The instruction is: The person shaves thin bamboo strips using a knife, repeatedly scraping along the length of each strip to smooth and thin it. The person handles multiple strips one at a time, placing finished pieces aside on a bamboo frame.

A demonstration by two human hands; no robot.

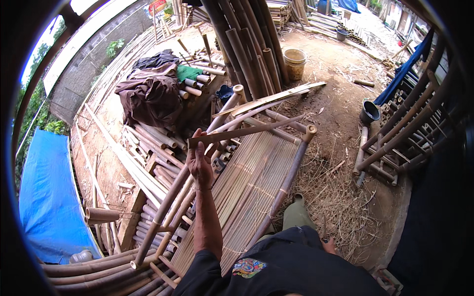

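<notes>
My left hand (201, 165) is raised above a bamboo bench, gripping one end of a long split bamboo strip (247, 132). The strip reaches away to the right, across the far end of the bench. Beneath it lies the bench's slatted bamboo seat (242, 185), framed by thick round poles. Low on the right, beside my leg, my right hand (329, 245) is partly hidden by my dark shirt. Its fingers look closed around a thin, dark, blade-like tool (324, 229) that points up; its exact kind is too small to tell.
Left of the bench lie stacked bamboo poles (160, 140) and a brown cloth (150, 93). A bucket (295, 64) stands beyond a bundle of upright bamboo. Shavings (335, 197) cover the ground at right, near a bamboo rack (405, 133). A blue tarp (52, 197) hangs far left.
</notes>
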